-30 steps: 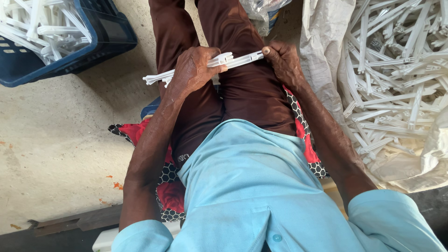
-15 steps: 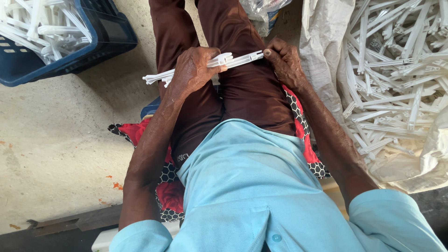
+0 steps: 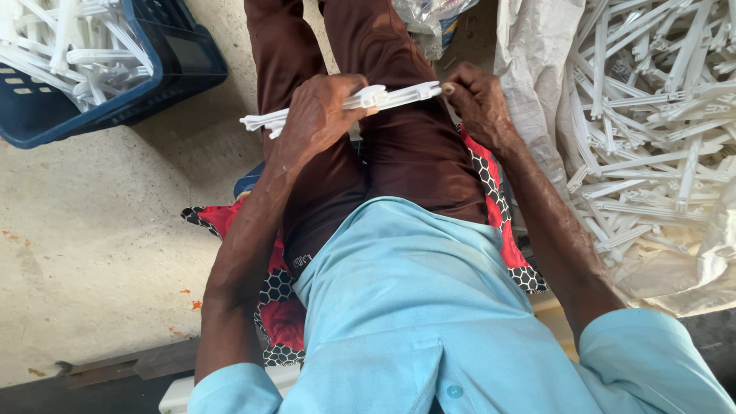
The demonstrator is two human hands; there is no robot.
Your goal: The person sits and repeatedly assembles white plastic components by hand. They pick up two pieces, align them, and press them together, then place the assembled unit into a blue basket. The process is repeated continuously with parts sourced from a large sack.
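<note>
1. Person seated on a red patterned cushion (image 3: 280,307), light blue shirt, brown trousers.
2. Left hand (image 3: 318,115) clamped around a white plastic strip (image 3: 399,95) lying across the lap; its far end sticks out left of the fist.
3. Right hand (image 3: 477,96) pinches the strip's right end, fingers closed on it.
4. Step, judging by the grip: working or checking one strip between both hands.
5. Next move likely needs a firm left hold while the right end is handled.
6. Farther out: blue crate (image 3: 165,80) of white pieces at left, sack (image 3: 537,69) with a white strip pile (image 3: 659,130) at right.
</note>
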